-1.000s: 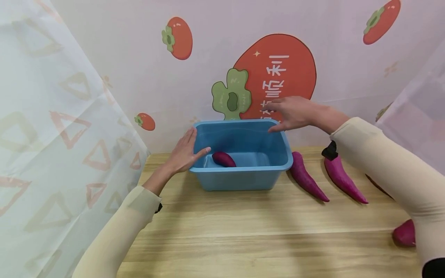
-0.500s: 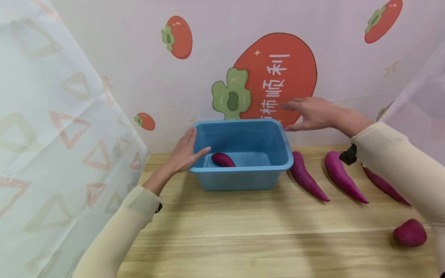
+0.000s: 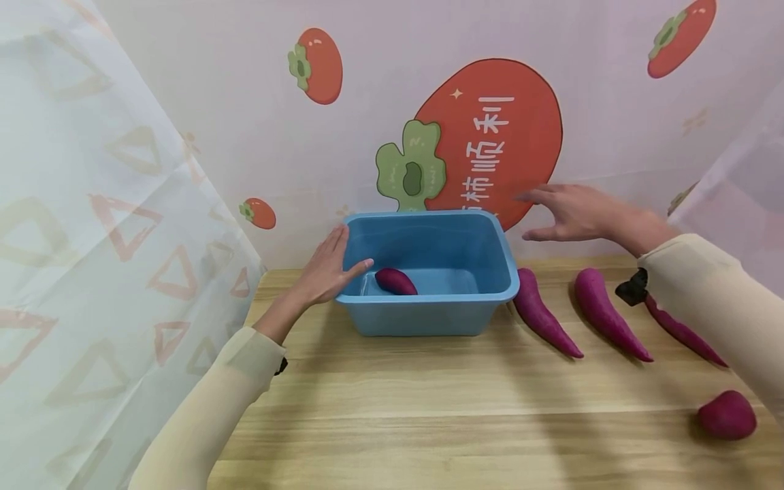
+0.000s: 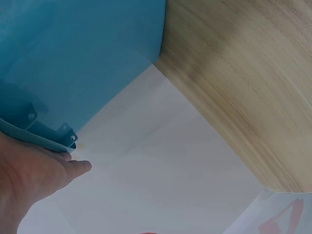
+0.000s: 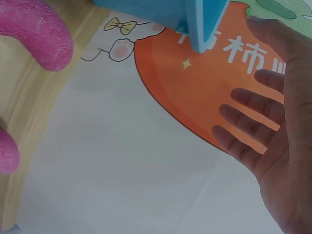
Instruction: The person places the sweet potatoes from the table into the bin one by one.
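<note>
My left hand [image 3: 323, 271] rests on the left rim of a blue plastic basin [image 3: 422, 316], fingers straight and thumb reaching over the inside. The left wrist view shows that hand [image 4: 36, 170] against the rim from outside. One purple sweet potato [image 3: 396, 281] lies inside the basin, toward its left. My right hand [image 3: 578, 213] is in the air right of the basin, fingers spread and holding nothing. In the right wrist view its palm [image 5: 278, 141] shows bare. Below it on the table lie long purple sweet potatoes, one [image 3: 544, 316] beside the basin and another [image 3: 609, 316] farther right.
A third long sweet potato [image 3: 682, 332] is partly hidden by the right sleeve. Near the right front lies a rounded one [image 3: 727, 415]. The wooden table [image 3: 398, 401] ends at a persimmon-printed back sheet [image 3: 233, 102], and another sheet [image 3: 116, 286] hangs at the left.
My right hand has moved right, from above the basin's right rim to beyond it, uncovering sweet potatoes on the right. The left hand and the basin have stayed in place.
</note>
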Demonstrator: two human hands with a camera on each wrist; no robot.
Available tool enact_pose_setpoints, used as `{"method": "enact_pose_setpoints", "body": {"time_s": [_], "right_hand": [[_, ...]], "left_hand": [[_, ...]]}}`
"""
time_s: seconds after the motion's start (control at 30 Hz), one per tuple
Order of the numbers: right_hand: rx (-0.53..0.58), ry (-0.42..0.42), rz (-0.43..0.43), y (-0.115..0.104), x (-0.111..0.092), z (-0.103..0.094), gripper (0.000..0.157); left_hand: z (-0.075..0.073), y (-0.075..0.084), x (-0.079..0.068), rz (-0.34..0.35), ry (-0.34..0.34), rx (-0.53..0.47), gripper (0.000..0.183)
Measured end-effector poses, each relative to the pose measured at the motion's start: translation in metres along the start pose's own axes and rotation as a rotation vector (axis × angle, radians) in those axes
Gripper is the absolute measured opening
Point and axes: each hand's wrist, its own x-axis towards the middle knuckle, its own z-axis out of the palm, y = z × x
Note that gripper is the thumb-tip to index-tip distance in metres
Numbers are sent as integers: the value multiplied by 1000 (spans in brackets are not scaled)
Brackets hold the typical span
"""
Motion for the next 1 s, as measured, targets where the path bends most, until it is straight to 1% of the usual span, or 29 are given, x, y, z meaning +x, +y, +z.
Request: {"method": "enact_pose_setpoints", "body": {"time_s": [0.27,0.57,1.0], "right_hand": [[57,26,-16,8,-8,12,91],[62,3,42,13,-18,24,93],[77,-10,75,17,-27,44,88]], "left_hand": [[2,1,0,1,10,-12,105],[1,1,-1,0,14,-25,105],[1,0,-1,4,20,-21,104]]}}
